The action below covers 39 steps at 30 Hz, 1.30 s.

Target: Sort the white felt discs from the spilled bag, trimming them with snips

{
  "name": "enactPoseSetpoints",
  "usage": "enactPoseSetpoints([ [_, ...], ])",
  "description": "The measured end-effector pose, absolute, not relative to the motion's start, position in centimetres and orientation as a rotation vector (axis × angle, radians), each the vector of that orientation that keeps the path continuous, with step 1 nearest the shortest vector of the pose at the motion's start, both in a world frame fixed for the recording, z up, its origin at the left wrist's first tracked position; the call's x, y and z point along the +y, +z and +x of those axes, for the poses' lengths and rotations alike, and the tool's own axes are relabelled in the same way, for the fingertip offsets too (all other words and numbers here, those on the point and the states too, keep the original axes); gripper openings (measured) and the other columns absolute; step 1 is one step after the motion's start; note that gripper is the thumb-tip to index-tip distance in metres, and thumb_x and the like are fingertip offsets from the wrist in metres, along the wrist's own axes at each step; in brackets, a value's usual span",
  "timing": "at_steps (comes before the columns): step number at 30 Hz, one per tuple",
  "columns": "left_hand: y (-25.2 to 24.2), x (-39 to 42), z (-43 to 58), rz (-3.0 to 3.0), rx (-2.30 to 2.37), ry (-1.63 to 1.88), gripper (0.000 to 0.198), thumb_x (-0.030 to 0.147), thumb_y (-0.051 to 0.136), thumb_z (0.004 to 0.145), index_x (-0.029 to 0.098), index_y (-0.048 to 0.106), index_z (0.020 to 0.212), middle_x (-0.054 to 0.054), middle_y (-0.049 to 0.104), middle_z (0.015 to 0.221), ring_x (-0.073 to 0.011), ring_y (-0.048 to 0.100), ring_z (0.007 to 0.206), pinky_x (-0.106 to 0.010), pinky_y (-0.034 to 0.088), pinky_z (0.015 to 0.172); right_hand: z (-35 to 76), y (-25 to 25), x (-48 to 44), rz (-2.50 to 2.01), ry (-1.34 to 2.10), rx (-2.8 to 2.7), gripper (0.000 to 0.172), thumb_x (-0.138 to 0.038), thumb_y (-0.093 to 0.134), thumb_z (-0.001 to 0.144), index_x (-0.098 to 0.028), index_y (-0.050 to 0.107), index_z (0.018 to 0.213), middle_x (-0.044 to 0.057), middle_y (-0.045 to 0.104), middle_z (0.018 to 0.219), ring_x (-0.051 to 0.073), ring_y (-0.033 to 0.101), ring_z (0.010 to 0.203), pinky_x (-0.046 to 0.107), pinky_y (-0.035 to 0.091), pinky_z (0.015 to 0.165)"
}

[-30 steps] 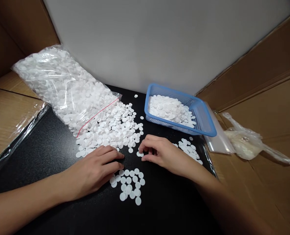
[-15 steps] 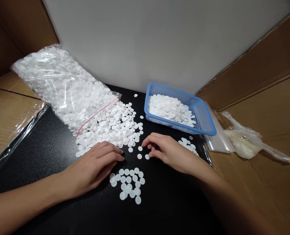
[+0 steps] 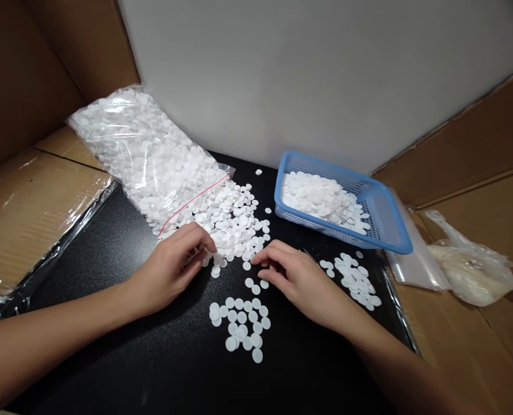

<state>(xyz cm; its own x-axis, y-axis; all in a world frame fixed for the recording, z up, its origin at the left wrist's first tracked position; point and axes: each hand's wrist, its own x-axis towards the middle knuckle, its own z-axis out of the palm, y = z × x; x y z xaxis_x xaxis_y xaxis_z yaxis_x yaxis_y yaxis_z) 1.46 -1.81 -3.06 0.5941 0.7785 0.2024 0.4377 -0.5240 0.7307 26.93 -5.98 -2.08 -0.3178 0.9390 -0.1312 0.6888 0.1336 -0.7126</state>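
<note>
Small flat white discs spill in a loose pile (image 3: 234, 222) from the mouth of a clear zip bag (image 3: 139, 150) full of them. My left hand (image 3: 178, 265) is at the pile's near edge, its curled fingertips touching the discs, thumb and index finger slightly apart. To the right, my right hand (image 3: 293, 274) hovers low over the table, thumb and index finger apart beside a few separate discs (image 3: 255, 289); I see nothing between them. Nearer to me lies a spread group of discs (image 3: 241, 317), some overlapping.
A blue plastic basket (image 3: 343, 239) holding many white discs stands at the back right. Another cluster of discs (image 3: 355, 279) lies beyond my right wrist. Clear plastic sheets (image 3: 418, 259) and a knotted plastic bag (image 3: 472, 271) rest on cardboard (image 3: 468, 340) at the right. A grey wall (image 3: 256, 75) rises behind.
My left hand has moved up to the pile's edge, its fingers lifting and curling. My right thumb has come away from the nearby discs. The view has shifted left.
</note>
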Motion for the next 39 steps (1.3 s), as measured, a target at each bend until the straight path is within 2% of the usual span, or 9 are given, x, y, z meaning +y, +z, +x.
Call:
enactPoseSetpoints([
  [3, -3.2, -1.7, 1.1, 2.391, 0.900, 0.559, 0.014, 0.015, 0.048, 0.098, 0.020, 0.061, 0.092, -0.003, 0.056, 0.094, -0.0173, 0.053, 0.088, -0.030, 0.044, 0.076, 26.9, -2.6, -5.6, -1.571, 0.965, -2.094, 0.010, -0.014, 0.060, 0.092, -0.022, 0.065, 0.097, 0.004, 0.062, 0.097, 0.017, 0.063, 0.083, 0.029, 0.050, 0.072],
  [6, -3.6, -1.6, 0.9, 2.559, 0.903, 0.466, 0.010, 0.017, 0.055, 0.096, 0.020, 0.063, 0.090, -0.003, 0.056, 0.088, -0.0188, 0.050, 0.083, -0.031, 0.039, 0.072, 26.6, -2.7, -5.8, -1.555, 0.983, -2.114, 0.013, -0.011, 0.057, 0.093, -0.021, 0.065, 0.092, 0.003, 0.063, 0.095, 0.017, 0.063, 0.084, 0.029, 0.050, 0.074],
  [11, -3.9, -1.7, 1.0, 2.609, 0.924, 0.453, 0.003, 0.018, 0.062, 0.093, 0.019, 0.064, 0.094, -0.003, 0.057, 0.090, -0.0198, 0.049, 0.083, -0.032, 0.036, 0.072, 25.8, -1.9, -6.8, -1.484, 1.179, -2.141, 0.018, -0.010, 0.054, 0.094, -0.021, 0.067, 0.092, 0.003, 0.065, 0.095, 0.016, 0.063, 0.085, 0.028, 0.049, 0.073],
  [15, -4.0, -2.1, 1.5, 2.601, 0.888, 0.433, 0.004, 0.019, 0.065, 0.092, 0.021, 0.066, 0.095, -0.002, 0.058, 0.088, -0.0200, 0.050, 0.083, -0.032, 0.035, 0.072, 25.4, -1.5, -7.4, -1.409, 1.298, -2.177, 0.021, -0.009, 0.053, 0.095, -0.023, 0.070, 0.093, 0.002, 0.065, 0.094, 0.016, 0.064, 0.085, 0.028, 0.049, 0.074],
  [21, -4.1, -2.2, 1.7, 2.619, 0.901, 0.438, 0.011, 0.029, 0.064, 0.094, 0.022, 0.064, 0.103, -0.003, 0.060, 0.091, -0.0206, 0.050, 0.086, -0.034, 0.034, 0.072, 24.9, -2.8, -6.9, -1.386, 1.036, -2.088, 0.015, -0.012, 0.054, 0.095, -0.022, 0.064, 0.090, 0.002, 0.065, 0.090, 0.017, 0.062, 0.082, 0.029, 0.049, 0.073],
  [24, -4.0, -1.9, 1.6, 2.601, 0.908, 0.438, 0.013, 0.033, 0.064, 0.095, 0.022, 0.065, 0.100, -0.003, 0.060, 0.090, -0.0209, 0.050, 0.086, -0.034, 0.033, 0.072, 24.6, -3.1, -6.9, -1.350, 1.014, -2.121, 0.015, -0.012, 0.054, 0.095, -0.022, 0.065, 0.093, 0.003, 0.063, 0.092, 0.016, 0.062, 0.082, 0.029, 0.049, 0.073],
  [29, -3.9, -2.0, 1.9, 2.550, 0.908, 0.436, 0.005, 0.024, 0.062, 0.095, 0.021, 0.064, 0.098, -0.002, 0.058, 0.089, -0.0204, 0.048, 0.086, -0.034, 0.031, 0.074, 24.5, -2.7, -7.1, -1.283, 1.165, -2.188, 0.017, -0.010, 0.056, 0.094, -0.021, 0.067, 0.088, 0.002, 0.063, 0.090, 0.014, 0.062, 0.083, 0.026, 0.048, 0.072],
  [34, -3.8, -2.3, 2.2, 2.468, 0.903, 0.430, 0.008, 0.016, 0.058, 0.094, 0.022, 0.064, 0.093, -0.001, 0.056, 0.089, -0.0195, 0.046, 0.084, -0.033, 0.029, 0.073, 24.2, -3.3, -6.9, -1.324, 1.048, -2.080, 0.013, -0.012, 0.057, 0.093, -0.021, 0.065, 0.087, 0.001, 0.063, 0.084, 0.014, 0.058, 0.072, 0.026, 0.045, 0.064],
  [39, -3.4, -2.1, 2.1, 2.446, 0.893, 0.397, 0.008, 0.018, 0.057, 0.093, 0.020, 0.063, 0.089, -0.002, 0.060, 0.091, -0.0203, 0.048, 0.087, -0.034, 0.031, 0.076, 23.8, -4.1, -6.9, -1.309, 0.978, -2.015, 0.009, -0.016, 0.057, 0.093, -0.021, 0.063, 0.090, 0.001, 0.060, 0.080, 0.014, 0.055, 0.067, 0.026, 0.043, 0.060],
])
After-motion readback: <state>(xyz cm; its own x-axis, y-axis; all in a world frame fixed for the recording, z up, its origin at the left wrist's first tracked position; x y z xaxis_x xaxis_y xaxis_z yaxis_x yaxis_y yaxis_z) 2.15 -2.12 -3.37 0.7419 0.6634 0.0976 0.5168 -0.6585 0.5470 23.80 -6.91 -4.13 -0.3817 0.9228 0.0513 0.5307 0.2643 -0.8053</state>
